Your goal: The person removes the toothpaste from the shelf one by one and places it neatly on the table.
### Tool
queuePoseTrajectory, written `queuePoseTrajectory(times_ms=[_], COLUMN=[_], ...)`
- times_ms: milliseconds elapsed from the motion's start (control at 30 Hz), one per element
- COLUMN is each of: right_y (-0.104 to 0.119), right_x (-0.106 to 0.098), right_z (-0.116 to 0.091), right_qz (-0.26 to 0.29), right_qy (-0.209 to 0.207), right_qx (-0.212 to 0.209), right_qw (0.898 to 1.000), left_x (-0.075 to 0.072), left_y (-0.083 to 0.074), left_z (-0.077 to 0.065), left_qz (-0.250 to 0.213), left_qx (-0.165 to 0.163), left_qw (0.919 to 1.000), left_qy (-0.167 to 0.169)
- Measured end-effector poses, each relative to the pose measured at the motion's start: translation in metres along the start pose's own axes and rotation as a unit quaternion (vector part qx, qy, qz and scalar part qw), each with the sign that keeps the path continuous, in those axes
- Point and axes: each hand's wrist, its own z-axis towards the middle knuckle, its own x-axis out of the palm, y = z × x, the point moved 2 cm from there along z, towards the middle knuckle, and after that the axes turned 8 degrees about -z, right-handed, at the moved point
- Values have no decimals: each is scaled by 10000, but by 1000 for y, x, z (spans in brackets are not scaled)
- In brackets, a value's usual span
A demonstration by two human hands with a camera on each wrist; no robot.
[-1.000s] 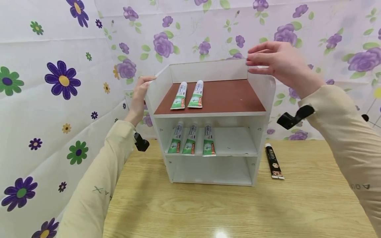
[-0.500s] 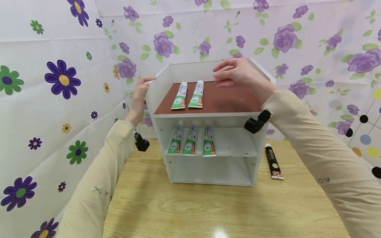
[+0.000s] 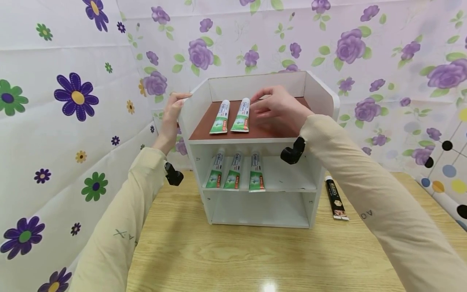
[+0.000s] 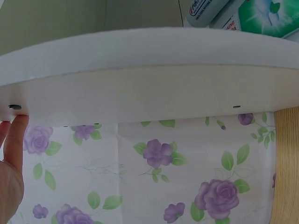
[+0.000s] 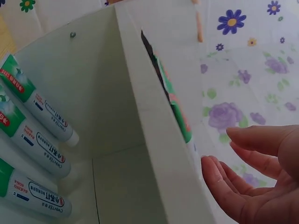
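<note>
My left hand [image 3: 170, 121] holds the top edge of the left side panel of a small white shelf unit [image 3: 321, 95]. In the left wrist view its fingers [image 4: 17, 140] rest against the panel's outer face. Two green-and-white toothpaste tubes lie on the brown top board [image 3: 219, 137]: a left tube [image 3: 220, 117] and a right tube [image 3: 240, 115]. My right hand [image 3: 279, 106] hovers over that board, fingertips right beside the right tube's cap end. Seen in the right wrist view, the thumb and fingers [image 5: 217, 179] are parted with nothing between them.
Three similar toothpaste tubes [image 3: 233, 170] lie side by side on the middle shelf, toward its left. A black tube [image 3: 335, 196] lies on the wooden table [image 3: 233, 259], right of the unit. Flower-printed sheets [image 3: 270, 36] hang behind and to the left.
My right hand has moved left and down from above the right side panel to beside the right tube on the top board. The left hand has stayed on the panel.
</note>
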Motion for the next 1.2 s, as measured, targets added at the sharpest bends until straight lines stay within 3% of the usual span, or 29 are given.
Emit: queuePoseTrajectory(times_ms=[267,533,933,1033,1200], right_y=[1,7,21,21,17], right_x=[13,26,38,40,36], right_z=[9,12,12,14,15], right_qz=[-491,-1436,-1311,-1145,-901], right_qy=[156,248,435,490,526], right_qx=[-54,-169,438,448,404], right_qw=[9987,9892,9895,9912,9937], left_x=[0,1,2,-2,0], left_y=[-2,-5,-13,-4,-4], left_z=[-1,-1,-6,-2,-1], left_qz=[-55,-33,12,-112,-77], left_qx=[63,73,35,40,12], left_qw=[10000,10000,10000,9999,10000], left_qy=[10,-8,-28,-63,-9])
